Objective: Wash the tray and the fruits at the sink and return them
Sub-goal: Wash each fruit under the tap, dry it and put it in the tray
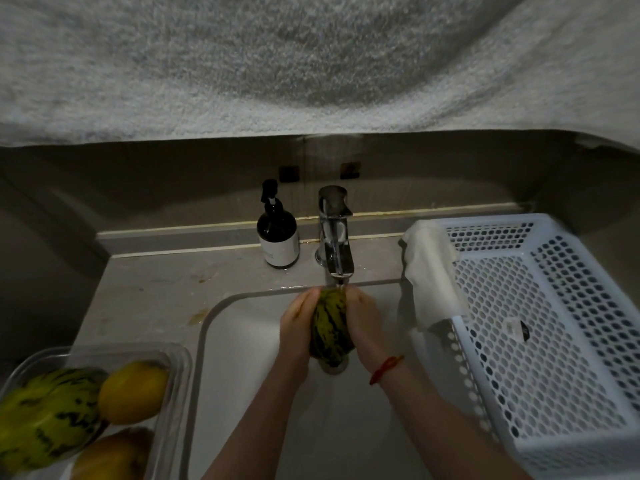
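Observation:
A green fruit with dark stripes [329,323] is held over the white sink [242,341], right under the chrome faucet [335,237]. My left hand [297,327] grips its left side and my right hand [367,327] grips its right side, a red string round that wrist. At the bottom left a clear plastic tray [173,362] holds another striped green fruit [45,414], a yellow fruit [133,391] and an orange-yellow one [110,455].
A dark soap pump bottle [278,233] stands left of the faucet on the counter. A white perforated basket [540,327] sits right of the sink with a white cloth [433,271] draped over its left rim. A textured white surface fills the top.

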`<state>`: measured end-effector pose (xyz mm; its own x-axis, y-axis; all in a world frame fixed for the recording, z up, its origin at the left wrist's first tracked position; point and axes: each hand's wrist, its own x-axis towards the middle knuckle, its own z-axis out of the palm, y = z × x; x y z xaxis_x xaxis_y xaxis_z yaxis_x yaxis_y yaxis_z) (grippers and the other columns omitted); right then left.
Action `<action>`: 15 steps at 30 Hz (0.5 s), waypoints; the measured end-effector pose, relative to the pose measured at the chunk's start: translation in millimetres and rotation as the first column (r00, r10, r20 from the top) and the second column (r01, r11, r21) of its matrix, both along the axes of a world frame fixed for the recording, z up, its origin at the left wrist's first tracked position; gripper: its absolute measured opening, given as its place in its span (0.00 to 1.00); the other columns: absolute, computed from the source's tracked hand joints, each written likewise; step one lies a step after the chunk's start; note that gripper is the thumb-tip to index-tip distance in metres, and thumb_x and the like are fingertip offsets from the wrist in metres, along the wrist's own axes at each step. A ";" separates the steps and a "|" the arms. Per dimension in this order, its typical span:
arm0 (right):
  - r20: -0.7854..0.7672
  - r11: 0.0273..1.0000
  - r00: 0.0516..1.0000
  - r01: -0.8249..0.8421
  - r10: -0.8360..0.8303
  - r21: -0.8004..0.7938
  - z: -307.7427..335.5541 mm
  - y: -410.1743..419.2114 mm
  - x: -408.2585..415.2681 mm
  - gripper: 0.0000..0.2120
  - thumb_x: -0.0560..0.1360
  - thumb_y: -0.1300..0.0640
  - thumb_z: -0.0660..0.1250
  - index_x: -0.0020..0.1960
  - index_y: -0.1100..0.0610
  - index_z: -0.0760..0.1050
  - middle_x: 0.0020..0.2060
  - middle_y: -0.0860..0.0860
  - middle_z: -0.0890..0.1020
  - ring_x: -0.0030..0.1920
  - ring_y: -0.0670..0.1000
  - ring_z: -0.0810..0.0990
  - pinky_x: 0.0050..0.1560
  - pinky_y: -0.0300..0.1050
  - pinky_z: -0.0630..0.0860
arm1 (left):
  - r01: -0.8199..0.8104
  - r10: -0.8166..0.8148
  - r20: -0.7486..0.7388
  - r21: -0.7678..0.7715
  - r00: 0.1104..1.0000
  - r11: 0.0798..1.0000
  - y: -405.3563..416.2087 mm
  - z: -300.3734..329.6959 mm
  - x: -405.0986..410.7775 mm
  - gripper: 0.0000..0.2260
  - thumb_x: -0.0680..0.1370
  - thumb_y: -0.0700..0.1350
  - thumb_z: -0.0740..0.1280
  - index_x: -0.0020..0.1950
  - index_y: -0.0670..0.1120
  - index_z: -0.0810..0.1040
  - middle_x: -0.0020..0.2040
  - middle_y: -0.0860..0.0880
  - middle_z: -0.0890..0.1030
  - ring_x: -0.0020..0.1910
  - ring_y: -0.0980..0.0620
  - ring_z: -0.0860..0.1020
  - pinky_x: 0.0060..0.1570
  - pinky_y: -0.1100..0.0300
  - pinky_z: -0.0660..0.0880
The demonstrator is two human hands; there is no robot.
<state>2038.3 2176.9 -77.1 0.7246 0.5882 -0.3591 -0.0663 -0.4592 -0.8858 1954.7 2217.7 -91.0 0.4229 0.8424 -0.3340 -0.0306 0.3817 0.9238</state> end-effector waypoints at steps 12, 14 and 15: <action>0.587 0.869 0.763 -0.455 0.270 0.192 -21.5 -35.5 -11.5 0.28 0.70 0.46 0.69 0.68 0.52 0.67 0.65 0.49 0.67 0.68 0.46 0.62 0.69 0.31 0.55 | 0.123 0.003 0.156 -0.792 0.988 0.598 -3.2 22.7 0.1 0.20 0.76 0.51 0.53 0.52 0.39 0.77 0.51 0.38 0.77 0.51 0.40 0.74 0.53 0.50 0.70; 0.355 0.930 0.923 -0.254 0.150 0.266 -19.2 -25.7 -6.0 0.31 0.67 0.49 0.74 0.66 0.55 0.68 0.60 0.47 0.71 0.61 0.43 0.70 0.62 0.30 0.65 | 0.118 -0.057 0.106 -0.742 0.993 0.659 -9.0 23.9 0.2 0.18 0.78 0.51 0.53 0.51 0.40 0.76 0.49 0.39 0.77 0.48 0.40 0.75 0.50 0.48 0.73; 0.202 0.944 0.972 -0.172 0.117 0.281 -17.3 -20.3 0.0 0.27 0.68 0.51 0.74 0.64 0.52 0.70 0.57 0.45 0.74 0.58 0.42 0.73 0.58 0.32 0.70 | 0.107 -0.083 0.068 -0.698 0.994 0.708 -11.8 21.3 -0.4 0.15 0.79 0.49 0.54 0.50 0.41 0.75 0.47 0.40 0.77 0.45 0.41 0.75 0.44 0.49 0.76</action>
<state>2038.3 2156.5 -94.3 0.6602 0.7507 -0.0251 0.1542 -0.1681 -0.9736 1954.4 2205.9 -69.7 0.5070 0.3274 -0.7973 0.0191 0.9205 0.3902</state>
